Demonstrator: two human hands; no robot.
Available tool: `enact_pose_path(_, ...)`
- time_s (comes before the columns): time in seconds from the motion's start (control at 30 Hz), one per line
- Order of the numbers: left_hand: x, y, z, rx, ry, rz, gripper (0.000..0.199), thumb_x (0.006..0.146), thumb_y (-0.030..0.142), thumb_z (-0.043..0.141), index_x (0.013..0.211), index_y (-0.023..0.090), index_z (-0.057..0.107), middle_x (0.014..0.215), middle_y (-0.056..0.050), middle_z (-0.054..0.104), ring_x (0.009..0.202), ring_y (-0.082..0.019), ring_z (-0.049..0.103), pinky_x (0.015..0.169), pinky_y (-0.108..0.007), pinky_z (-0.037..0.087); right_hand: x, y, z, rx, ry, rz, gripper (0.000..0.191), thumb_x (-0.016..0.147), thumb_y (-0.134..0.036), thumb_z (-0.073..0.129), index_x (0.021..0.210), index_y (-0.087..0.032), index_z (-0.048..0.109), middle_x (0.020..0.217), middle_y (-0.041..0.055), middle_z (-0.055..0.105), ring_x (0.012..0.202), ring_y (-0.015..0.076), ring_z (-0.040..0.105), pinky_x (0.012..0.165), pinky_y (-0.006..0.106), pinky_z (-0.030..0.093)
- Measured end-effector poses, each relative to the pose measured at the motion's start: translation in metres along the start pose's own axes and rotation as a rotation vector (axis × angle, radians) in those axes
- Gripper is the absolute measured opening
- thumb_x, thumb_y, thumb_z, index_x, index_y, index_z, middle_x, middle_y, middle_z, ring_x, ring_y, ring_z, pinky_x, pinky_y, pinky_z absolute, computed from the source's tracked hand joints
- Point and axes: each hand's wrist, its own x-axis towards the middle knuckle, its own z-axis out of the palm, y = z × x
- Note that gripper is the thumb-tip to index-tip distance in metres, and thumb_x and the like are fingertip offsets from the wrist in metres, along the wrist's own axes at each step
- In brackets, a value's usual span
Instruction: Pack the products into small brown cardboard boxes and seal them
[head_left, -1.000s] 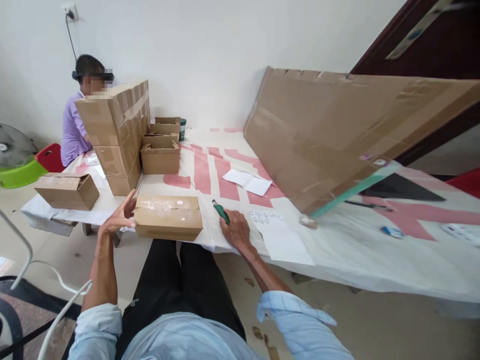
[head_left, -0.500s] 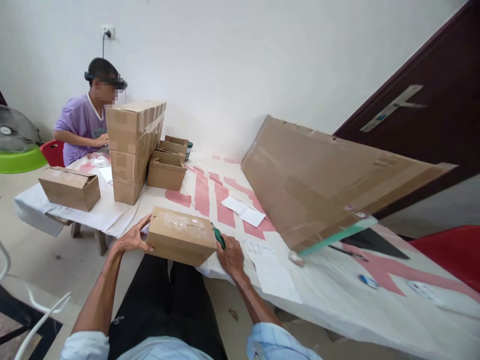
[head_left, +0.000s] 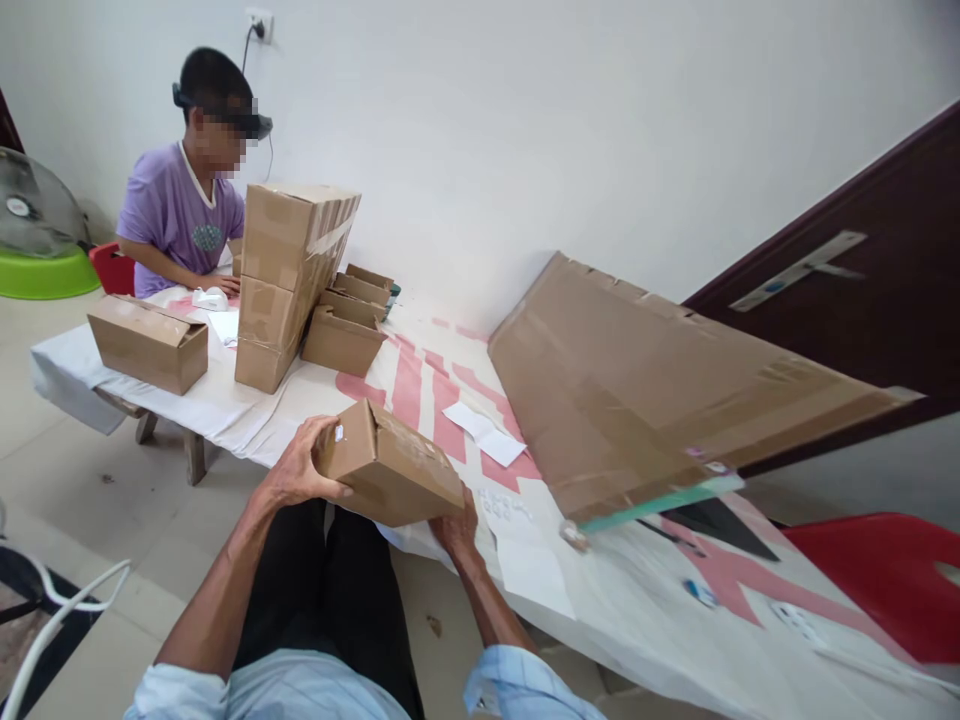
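My two forearms reach up from the bottom of the view and lean inward toward a small carton (head_left: 401, 490), held at the near edge of the cloth-covered table (head_left: 637, 600), above my lap. My left hand (head_left: 307, 470) is clamped on its left end, thumb along the near lower corner, fingers wrapped over the far side. My right hand (head_left: 459, 522) is against the right end, lower down; its fingers are mostly hidden behind the carton, so I cannot tell how tightly they close. The carton's long axis runs from hand to hand, slanting down to the right. The end with a white label (head_left: 339, 433) points left, and the taped top tips away from me. Beyond stand a box stack (head_left: 271, 285) and, at right, a cardboard panel (head_left: 645, 400).
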Motion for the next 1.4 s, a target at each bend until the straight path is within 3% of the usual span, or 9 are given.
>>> enact_pose_path(0.27, -0.004, 0.004, 0.008, 0.048, 0.058, 0.049, 0.097, 0.058, 0.036, 0.101, 0.144, 0.025, 0.058, 0.157, -0.016, 0.052, 0.148, -0.040, 0.049, 0.120, -0.055, 0.043, 0.012, -0.013, -0.023, 0.119, 0.039, 0.072, 0.030, 0.082, -0.036, 0.050, 0.096, -0.019, 0.071, 0.096, 0.0137, 0.070, 0.093, 0.0299, 0.060, 0.085, 0.044, 0.051)
enact_pose_path(0.33, -0.004, 0.007, 0.009, 0.047, 0.066, 0.057, 0.096, 0.057, 0.035, 0.103, 0.141, 0.025, 0.059, 0.156, -0.016, 0.053, 0.149, -0.040, 0.047, 0.123, -0.055, 0.040, 0.032, -0.023, -0.043, 0.192, 0.122, 0.151, 0.036, 0.087, -0.040, 0.047, 0.101, -0.018, 0.072, 0.102, 0.0153, 0.071, 0.096, 0.0300, 0.063, 0.085, 0.045, 0.053)
enact_pose_path(0.43, -0.003, 0.016, 0.010, 0.070, 0.062, 0.048, 0.094, 0.054, 0.032, 0.104, 0.138, 0.026, 0.060, 0.153, -0.013, 0.055, 0.147, -0.039, 0.048, 0.124, -0.054, 0.038, 0.073, -0.058, -0.094, 0.405, 0.355, 0.281, 0.041, 0.093, -0.047, 0.048, 0.102, -0.017, 0.076, 0.106, 0.0154, 0.073, 0.101, 0.0291, 0.066, 0.084, 0.043, 0.056)
enact_pose_path(0.53, -0.002, 0.029, 0.012, 0.103, 0.060, 0.023, 0.092, 0.053, 0.029, 0.103, 0.135, 0.026, 0.059, 0.150, -0.012, 0.057, 0.143, -0.039, 0.050, 0.121, -0.054, 0.040, 0.106, -0.116, -0.155, 0.505, 0.359, 0.041, 0.035, 0.099, -0.043, 0.054, 0.104, -0.020, 0.079, 0.108, 0.0114, 0.076, 0.106, 0.0271, 0.069, 0.093, 0.043, 0.056)
enact_pose_path(0.63, -0.001, 0.042, 0.017, 0.128, 0.068, -0.018, 0.091, 0.052, 0.026, 0.103, 0.132, 0.024, 0.059, 0.147, -0.013, 0.057, 0.139, -0.039, 0.051, 0.116, -0.054, 0.043, 0.117, -0.179, -0.200, 0.501, 0.136, -0.336, 0.026, 0.103, -0.034, 0.057, 0.104, -0.025, 0.081, 0.107, 0.0086, 0.077, 0.107, 0.0266, 0.070, 0.099, 0.047, 0.056)
enact_pose_path(0.7, -0.002, 0.049, 0.020, 0.142, 0.078, -0.062, 0.092, 0.052, 0.025, 0.102, 0.133, 0.023, 0.058, 0.145, -0.014, 0.057, 0.137, -0.040, 0.052, 0.113, -0.055, 0.045, 0.117, -0.211, -0.215, 0.396, -0.021, -0.527, 0.026, 0.105, -0.027, 0.056, 0.101, -0.024, 0.081, 0.105, 0.0091, 0.077, 0.106, 0.0263, 0.068, 0.099, 0.046, 0.055)
enact_pose_path(0.8, -0.003, 0.056, 0.026, 0.161, 0.100, -0.106, 0.099, 0.051, 0.025, 0.101, 0.138, 0.024, 0.055, 0.146, -0.014, 0.057, 0.137, -0.040, 0.052, 0.114, -0.057, 0.044, 0.117, -0.236, -0.218, 0.104, -0.232, -0.674, 0.026, 0.106, -0.020, 0.055, 0.097, -0.020, 0.080, 0.106, 0.0113, 0.075, 0.105, 0.0269, 0.064, 0.095, 0.042, 0.052)
enact_pose_path(0.93, -0.005, 0.061, 0.035, 0.183, 0.138, -0.104, 0.107, 0.052, 0.027, 0.100, 0.147, 0.027, 0.050, 0.149, -0.013, 0.056, 0.140, -0.041, 0.050, 0.115, -0.058, 0.043, 0.121, -0.242, -0.213, -0.211, -0.384, -0.695, 0.023, 0.105, -0.019, 0.058, 0.096, -0.017, 0.079, 0.106, 0.0129, 0.072, 0.105, 0.0272, 0.060, 0.089, 0.039, 0.046)
enact_pose_path(1.4, -0.006, 0.070, 0.041, 0.202, 0.116, -0.119, 0.102, 0.056, 0.031, 0.098, 0.146, 0.026, 0.050, 0.151, -0.016, 0.055, 0.142, -0.044, 0.049, 0.113, -0.061, 0.044, 0.122, -0.242, -0.207, -0.324, -0.407, -0.784, 0.024, 0.106, -0.018, 0.056, 0.097, -0.018, 0.078, 0.105, 0.0130, 0.071, 0.102, 0.0266, 0.056, 0.084, 0.039, 0.037)
